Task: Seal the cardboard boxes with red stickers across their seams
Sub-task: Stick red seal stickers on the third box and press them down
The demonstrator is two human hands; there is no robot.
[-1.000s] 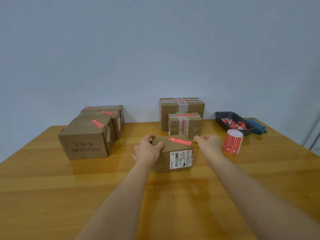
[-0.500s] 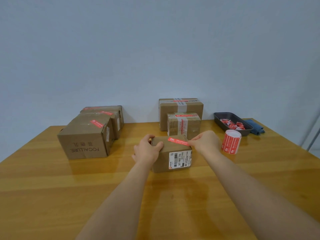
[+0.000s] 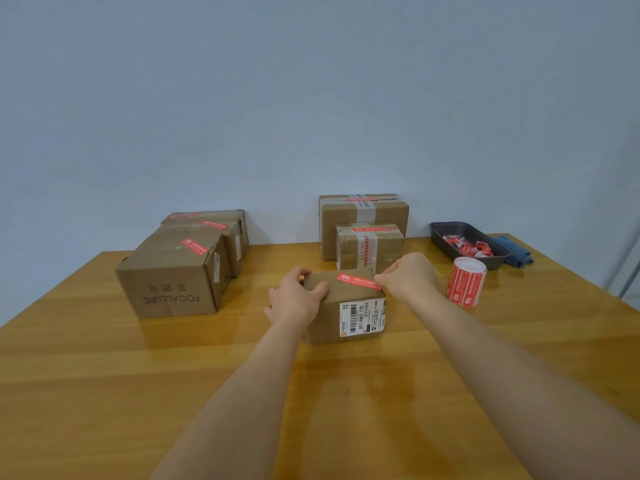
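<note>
— Fingertips (image 3: 378,280) first: what are they doing?

— The right hand (image 3: 408,276) has its fingers bent and bunched, and the tips press on the right end of the red sticker (image 3: 358,280). The left hand (image 3: 294,301) wraps around the left top edge of the small box (image 3: 343,311), thumb on top, fingers curled down the side.

— Where is the sticker?

— It lies flat across the top of the small box, a bit slanted. The small box sits in the middle of the wooden table (image 3: 104,393).

— Any words to read?

— The white label (image 3: 362,316) on the front has a barcode and "507-P802 T70" (the tiny print under it is too small). The big box (image 3: 171,276) on the left says "FOCALLURE" upside down, and it has a red sticker on top too.

— What else is near?

— The sticker roll (image 3: 465,286) stands just right of the right hand. Behind it, a dark tray (image 3: 446,233) holds red and white scraps, with a blue cloth (image 3: 512,252) beside it. Two taped boxes (image 3: 369,249) sit behind the small box.
</note>
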